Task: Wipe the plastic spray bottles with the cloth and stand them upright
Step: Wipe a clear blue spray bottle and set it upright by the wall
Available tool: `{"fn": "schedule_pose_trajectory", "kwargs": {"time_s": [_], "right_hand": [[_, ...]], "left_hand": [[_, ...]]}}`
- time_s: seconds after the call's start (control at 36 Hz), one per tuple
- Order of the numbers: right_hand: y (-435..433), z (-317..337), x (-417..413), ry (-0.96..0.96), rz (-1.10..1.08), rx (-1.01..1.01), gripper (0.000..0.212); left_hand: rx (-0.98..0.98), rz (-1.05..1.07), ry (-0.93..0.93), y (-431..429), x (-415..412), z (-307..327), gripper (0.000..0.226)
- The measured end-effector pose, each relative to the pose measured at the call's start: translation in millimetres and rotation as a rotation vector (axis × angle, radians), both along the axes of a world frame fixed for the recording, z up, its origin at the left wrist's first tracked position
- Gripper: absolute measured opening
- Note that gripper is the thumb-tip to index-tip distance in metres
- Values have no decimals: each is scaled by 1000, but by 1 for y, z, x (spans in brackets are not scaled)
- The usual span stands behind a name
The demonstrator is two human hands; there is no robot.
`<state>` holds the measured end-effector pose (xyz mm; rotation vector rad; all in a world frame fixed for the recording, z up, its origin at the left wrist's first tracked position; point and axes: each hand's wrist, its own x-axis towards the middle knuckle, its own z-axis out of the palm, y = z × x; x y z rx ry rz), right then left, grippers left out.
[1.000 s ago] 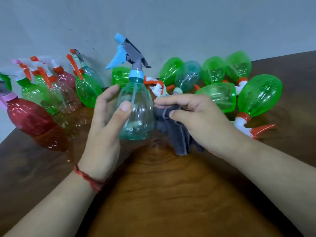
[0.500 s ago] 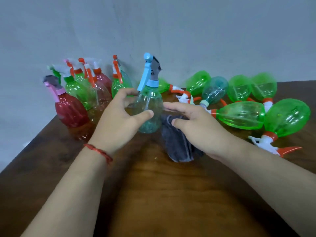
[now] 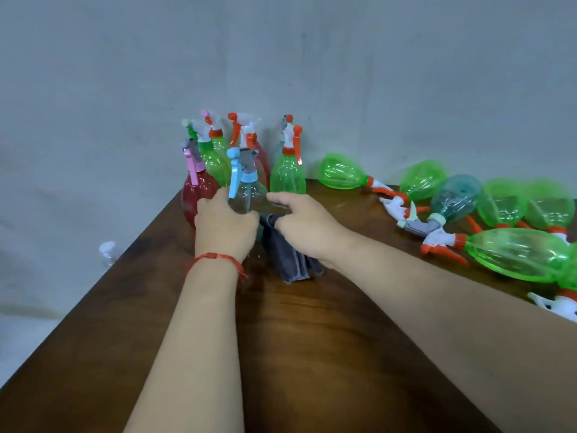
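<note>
A clear teal spray bottle [image 3: 248,195] with a blue trigger stands upright near the table's far left corner. My left hand [image 3: 226,228] grips its body from the front. My right hand [image 3: 307,228] holds a grey cloth [image 3: 288,260] that hangs down to the table, and its fingertips reach toward the bottle's right side. Just behind stand several upright bottles: a red bottle [image 3: 195,192] with a pink trigger and a green bottle [image 3: 287,175] with an orange trigger among them.
Several green bottles lie on their sides along the wall at right, such as the big green bottle [image 3: 518,254], with one lying teal bottle [image 3: 456,198] among them. The wooden table's left edge [image 3: 93,295] runs diagonally. A clear bottle top [image 3: 107,250] shows beyond it.
My left hand has carried the teal bottle away from me and leftward, up to the upright group. My right hand followed with the cloth. The view has tilted upward.
</note>
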<state>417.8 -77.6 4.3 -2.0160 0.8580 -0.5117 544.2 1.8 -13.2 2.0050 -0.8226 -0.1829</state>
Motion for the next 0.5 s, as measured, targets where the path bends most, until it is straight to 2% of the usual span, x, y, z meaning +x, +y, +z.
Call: {"fn": "schedule_pose_trajectory", "kwargs": {"time_s": [0.08,0.14,0.22,0.33,0.44,0.5], "right_hand": [[0,0,11,-19,4,21,66],[0,-1,16,-30,13,30,68],[0,-3,20,-27,15,31,72],[-1,-2,13,-79,-29,55,69],[-3,5,-7,-182,-106,126,51],[-2,7,-22,-241,-155,188,40]], "left_hand": [[-49,44,20,-2,2,-4,67],[-111,91,47,-3,3,-5,70],[-165,158,41,-3,1,-6,55],[-97,167,53,1,1,-6,49],[94,88,32,6,8,1,35],[110,11,13,9,4,9,27]]}}
